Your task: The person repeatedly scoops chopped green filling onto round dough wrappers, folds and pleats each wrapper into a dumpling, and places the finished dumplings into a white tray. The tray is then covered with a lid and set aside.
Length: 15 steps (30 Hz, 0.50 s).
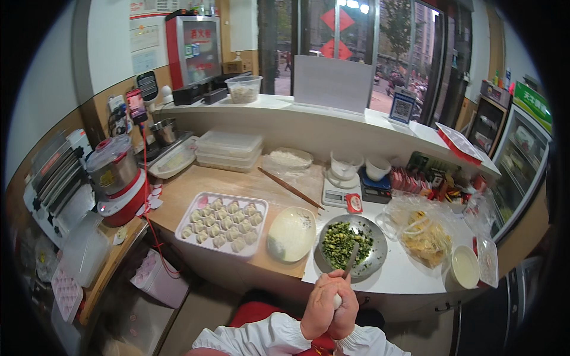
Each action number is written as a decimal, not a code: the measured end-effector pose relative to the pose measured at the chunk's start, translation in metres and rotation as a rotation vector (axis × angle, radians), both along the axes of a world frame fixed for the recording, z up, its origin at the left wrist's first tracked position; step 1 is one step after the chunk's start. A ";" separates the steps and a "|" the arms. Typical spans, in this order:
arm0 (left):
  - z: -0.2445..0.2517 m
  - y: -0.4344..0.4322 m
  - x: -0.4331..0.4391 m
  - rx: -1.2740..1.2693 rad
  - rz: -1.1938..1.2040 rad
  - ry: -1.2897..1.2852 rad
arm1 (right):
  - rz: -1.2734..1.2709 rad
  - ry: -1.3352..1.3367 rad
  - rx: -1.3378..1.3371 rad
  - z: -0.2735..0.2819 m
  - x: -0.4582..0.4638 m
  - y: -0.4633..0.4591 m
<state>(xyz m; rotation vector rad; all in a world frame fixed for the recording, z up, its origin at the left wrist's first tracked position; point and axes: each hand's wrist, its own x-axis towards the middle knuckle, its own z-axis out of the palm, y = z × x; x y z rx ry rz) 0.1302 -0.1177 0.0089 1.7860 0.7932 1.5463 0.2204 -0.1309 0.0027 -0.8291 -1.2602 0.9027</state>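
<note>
My left hand (318, 306) and my right hand (348, 307) are pressed together at the front edge of the counter. A small white piece of dough (337, 301), probably a dumpling, shows between them, mostly covered by the fingers. From the fingers of my right hand a narrow flat spatula (352, 259) points up over the rim of a metal bowl (378, 256). Chopped green and yellow filling (345, 242) lies in that bowl. Left of it is an oval plate (290, 233), bare on top. A white tray (183, 235) holds several rows of folded dumplings (227, 222).
A wooden rolling stick (291, 189) lies behind the plate, near a floury bag (288, 159). Stacked plastic boxes (229, 149) stand at the back. Scales (340, 191), a plastic bag of yellow food (425, 240) and a pale bowl (465, 267) are on the right. A red cord (149, 200) hangs at left.
</note>
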 end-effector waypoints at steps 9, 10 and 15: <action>-0.009 -0.001 -0.002 0.074 -0.003 0.023 | -0.216 -0.229 0.164 0.006 -0.010 0.003; -0.012 0.000 -0.002 0.070 -0.005 0.031 | -0.214 -0.271 0.191 0.004 -0.008 0.004; -0.021 0.009 0.001 -0.279 -0.117 -0.104 | -0.114 -0.142 -0.037 -0.011 -0.003 0.014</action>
